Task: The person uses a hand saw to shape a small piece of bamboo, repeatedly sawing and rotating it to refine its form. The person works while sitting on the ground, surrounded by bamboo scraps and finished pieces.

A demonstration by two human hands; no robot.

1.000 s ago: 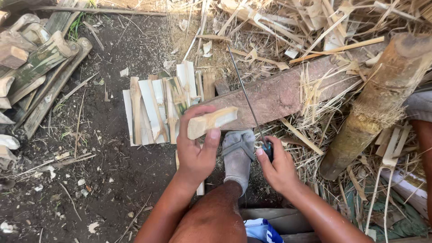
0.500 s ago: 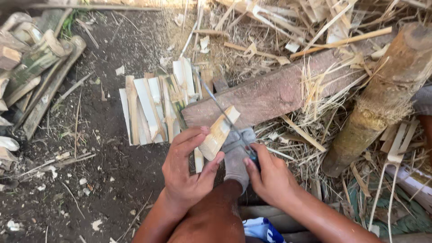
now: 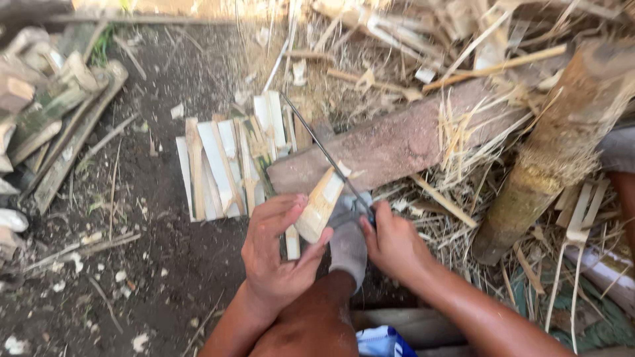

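On the dirt ground, by a reddish plank (image 3: 397,142):
Left hand (image 3: 278,254): fingers curled around a pale bamboo piece (image 3: 321,201), pinching it upright on the plank's near edge.
Right hand (image 3: 393,241): fist closed on the handle of a thin blade (image 3: 317,142), which crosses the piece's top.
Behind: split bamboo slats (image 3: 225,165) lie side by side.
Right: thick bamboo pole (image 3: 555,152), straw.

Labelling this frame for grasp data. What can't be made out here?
- Head view: the knife handle is buried in the right hand; only the thin blade shows.
- Head view: the lower end of the bamboo piece sits behind the left hand.
- Head view: the bamboo pole and straw at the top are motion-blurred.
- Head view: the blue item is cut off by the bottom edge.
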